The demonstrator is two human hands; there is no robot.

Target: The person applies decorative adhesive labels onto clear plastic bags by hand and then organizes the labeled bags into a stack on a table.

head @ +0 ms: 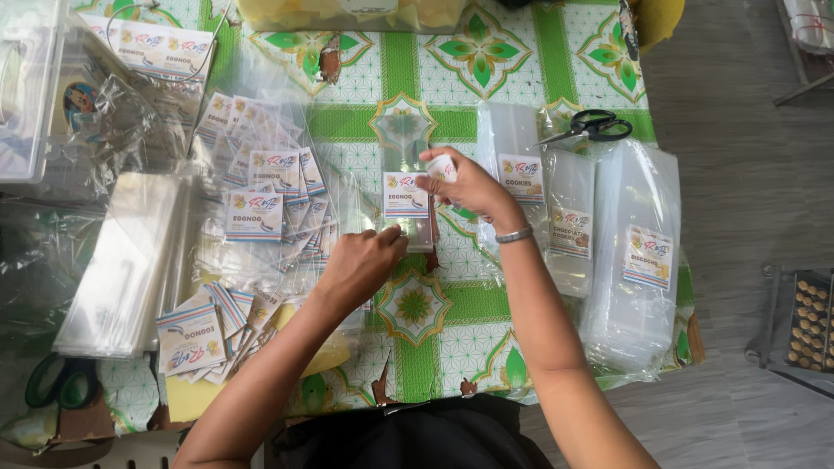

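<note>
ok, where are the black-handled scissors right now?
Head view, upper right of the table: the black-handled scissors lie on the stacks of clear bags, beyond the right hand.

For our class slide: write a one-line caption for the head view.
Left hand steadies a clear labelled plastic bag while right hand presses its label, on a green patterned tablecloth.

Bench [486,78]: labelled bag [407,198] centre; label pile [261,187] left; bag stacks [630,260] right; scissors [591,127] far right.

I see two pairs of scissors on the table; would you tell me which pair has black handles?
The black-handled scissors lie at the table's far right, beyond the right hand. The other scissors, at the near left corner, have green handles.
</note>
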